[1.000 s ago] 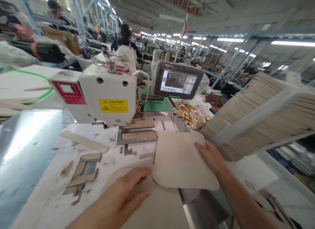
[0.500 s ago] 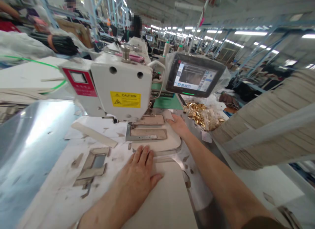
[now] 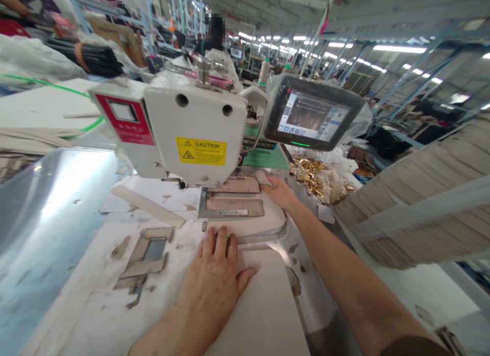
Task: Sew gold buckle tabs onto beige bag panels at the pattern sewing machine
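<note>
My left hand (image 3: 216, 279) lies flat, fingers a little apart, across a cream panel (image 3: 264, 289). Its fingertips reach the front edge of a second cream panel (image 3: 245, 226), which has a rounded corner and sits under the sewing machine (image 3: 195, 121). At that panel's far right side my right hand (image 3: 278, 192) is closed on a raised, pale rounded end (image 3: 262, 177); some of its fingers are hidden. A metal clamp frame (image 3: 202, 203) with tan inner strips rests on the panel below the machine head.
A control screen (image 3: 312, 113) stands right of the machine head, with gold metal pieces (image 3: 310, 172) beneath it. Left of my hands lie a cream strip (image 3: 149, 205) and a tan frame-shaped piece (image 3: 138, 264). A large beige fabric-covered roll (image 3: 421, 203) rises at right.
The view has shifted slightly, so the machine and screen appear a bit further right. My left hand's fingers have straightened and moved slightly left; my right hand keeps its hold.
</note>
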Demonstrator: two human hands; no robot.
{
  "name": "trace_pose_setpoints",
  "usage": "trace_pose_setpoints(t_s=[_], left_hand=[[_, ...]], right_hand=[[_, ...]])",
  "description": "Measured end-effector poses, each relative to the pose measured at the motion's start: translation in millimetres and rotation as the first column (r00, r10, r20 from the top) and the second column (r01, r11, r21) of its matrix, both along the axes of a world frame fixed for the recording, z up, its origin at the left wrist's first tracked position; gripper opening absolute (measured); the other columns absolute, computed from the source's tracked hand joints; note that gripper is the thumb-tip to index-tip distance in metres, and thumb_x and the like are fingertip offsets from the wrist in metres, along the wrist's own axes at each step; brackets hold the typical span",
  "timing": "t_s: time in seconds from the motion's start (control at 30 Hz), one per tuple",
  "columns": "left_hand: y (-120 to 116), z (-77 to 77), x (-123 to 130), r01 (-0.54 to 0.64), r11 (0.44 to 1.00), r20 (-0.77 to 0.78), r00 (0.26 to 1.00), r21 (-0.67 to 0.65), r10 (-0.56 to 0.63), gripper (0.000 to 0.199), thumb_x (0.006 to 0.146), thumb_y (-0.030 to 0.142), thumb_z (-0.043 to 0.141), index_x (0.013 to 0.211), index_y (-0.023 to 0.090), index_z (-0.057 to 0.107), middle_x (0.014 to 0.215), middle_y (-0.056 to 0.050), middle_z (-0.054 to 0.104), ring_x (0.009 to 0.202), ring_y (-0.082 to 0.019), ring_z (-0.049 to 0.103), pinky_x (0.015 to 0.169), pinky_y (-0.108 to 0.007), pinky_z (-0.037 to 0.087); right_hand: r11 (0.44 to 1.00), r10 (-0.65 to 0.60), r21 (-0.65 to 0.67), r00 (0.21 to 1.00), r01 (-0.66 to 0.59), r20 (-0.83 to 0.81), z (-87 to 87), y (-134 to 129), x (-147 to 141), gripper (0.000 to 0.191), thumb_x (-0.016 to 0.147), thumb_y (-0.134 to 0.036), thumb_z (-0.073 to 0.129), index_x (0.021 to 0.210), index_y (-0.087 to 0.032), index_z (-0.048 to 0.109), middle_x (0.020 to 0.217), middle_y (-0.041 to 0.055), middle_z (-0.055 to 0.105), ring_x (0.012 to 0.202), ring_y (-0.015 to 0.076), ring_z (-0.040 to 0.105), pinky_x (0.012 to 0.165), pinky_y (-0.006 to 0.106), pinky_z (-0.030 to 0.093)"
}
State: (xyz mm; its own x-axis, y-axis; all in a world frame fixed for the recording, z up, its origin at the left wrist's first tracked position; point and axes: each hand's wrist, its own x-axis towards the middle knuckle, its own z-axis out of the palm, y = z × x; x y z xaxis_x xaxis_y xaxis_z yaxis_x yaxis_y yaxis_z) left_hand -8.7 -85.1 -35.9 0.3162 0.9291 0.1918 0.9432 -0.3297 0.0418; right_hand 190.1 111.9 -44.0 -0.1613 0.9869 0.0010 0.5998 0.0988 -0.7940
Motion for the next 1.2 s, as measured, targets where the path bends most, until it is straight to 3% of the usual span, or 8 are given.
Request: trace_pose_setpoints(t_s=[0.2,0.33,0.5,0.6,0.7,0.77,0.9,1.2], left_hand=[[-3.4,-0.7,2.9,-0.013,1.000,0.000,1.000,-0.007,0.013,0.067,0.084,0.056,0.056,0.127,0.005,0.060,0.137,-0.026,0.054,0.129,-0.047,0.046,0.099,-0.057,0.048],[-2.7,-0.5,2.0,-0.008,1.000,-0.019,1.000,-0.013,0.007,0.069,0.085,0.058,0.053,0.126,0.004,0.060,0.136,-0.026,0.055,0.128,-0.047,0.047,0.098,-0.057,0.049],[1.0,-1.6,-2.2,0.024,1.000,-0.023,0.999,0.014,-0.024,0.066,0.086,0.058,0.052,0.124,0.006,0.062,0.132,-0.026,0.057,0.125,-0.045,0.050,0.094,-0.055,0.051],[4.6,-3.6,-5.2,0.058,0.998,-0.015,0.998,0.034,-0.057,0.061,0.088,0.057,0.048,0.120,0.008,0.063,0.127,-0.024,0.059,0.122,-0.044,0.051,0.091,-0.056,0.051],[7.1,-5.6,-7.1,0.105,0.994,0.023,0.994,0.033,-0.106,0.058,0.091,0.056,0.042,0.117,0.009,0.064,0.124,-0.024,0.060,0.120,-0.042,0.052,0.088,-0.058,0.051],[7.6,-6.2,-7.4,0.113,0.993,0.068,0.991,0.038,-0.116,0.057,0.092,0.055,0.039,0.115,0.009,0.064,0.122,-0.024,0.060,0.119,-0.042,0.052,0.088,-0.059,0.050],[7.6,-4.2,-7.0,0.112,0.992,0.142,0.983,0.057,-0.119,0.054,0.093,0.053,0.038,0.112,0.010,0.064,0.119,-0.023,0.060,0.119,-0.043,0.051,0.088,-0.060,0.049],[8.2,-0.5,-8.2,0.111,0.993,0.024,0.993,0.044,-0.113,0.047,0.092,0.051,0.043,0.109,0.013,0.064,0.105,-0.018,0.062,0.108,-0.037,0.054,0.086,-0.053,0.050]], right_hand=[[0.992,-0.016,0.125,0.993,0.002,0.115,-1.2,-4.0,-1.9,0.027,0.082,-0.024,0.051,0.099,-0.015,0.070,0.084,0.0015,0.071,0.081,0.0188,0.065,0.076,0.028,0.051],[0.983,-0.063,0.181,0.969,0.019,0.241,-1.4,-7.5,-7.3,0.028,0.086,-0.022,0.049,0.103,-0.013,0.069,0.095,0.0082,0.072,0.093,0.0250,0.065,0.087,0.037,0.049],[0.939,-0.150,0.339,0.950,0.050,0.275,11.2,-24.0,7.1,0.046,0.087,-0.027,0.053,0.130,-0.009,0.054,0.118,0.0192,0.065,0.107,0.0313,0.061,0.095,0.048,0.047],[0.889,0.006,0.437,0.957,-0.138,0.290,24.4,-61.4,27.9,0.047,0.092,-0.028,0.050,0.137,-0.016,0.050,0.127,0.0160,0.062,0.115,0.0267,0.059,0.099,0.045,0.047],[0.851,0.251,0.340,0.878,-0.401,0.407,26.7,-112.0,43.3,0.040,0.098,-0.030,0.044,0.134,-0.018,0.056,0.132,0.0127,0.061,0.126,0.0234,0.054,0.108,0.044,0.042],[0.823,0.317,0.277,0.805,-0.496,0.501,19.8,-139.3,48.5,0.043,0.098,-0.028,0.044,0.138,-0.015,0.053,0.142,0.0138,0.052,0.137,0.0247,0.043,0.114,0.047,0.035],[0.811,0.290,0.270,0.757,-0.519,0.586,2.1,-159.7,49.6,0.049,0.096,-0.025,0.046,0.143,-0.008,0.047,0.150,0.0167,0.041,0.143,0.0258,0.031,0.118,0.048,0.030],[0.807,0.225,0.382,0.832,-0.451,0.506,3.7,-156.1,46.0,0.039,0.097,-0.024,0.044,0.130,-0.010,0.059,0.137,0.0142,0.057,0.134,0.0236,0.045,0.115,0.045,0.038]])
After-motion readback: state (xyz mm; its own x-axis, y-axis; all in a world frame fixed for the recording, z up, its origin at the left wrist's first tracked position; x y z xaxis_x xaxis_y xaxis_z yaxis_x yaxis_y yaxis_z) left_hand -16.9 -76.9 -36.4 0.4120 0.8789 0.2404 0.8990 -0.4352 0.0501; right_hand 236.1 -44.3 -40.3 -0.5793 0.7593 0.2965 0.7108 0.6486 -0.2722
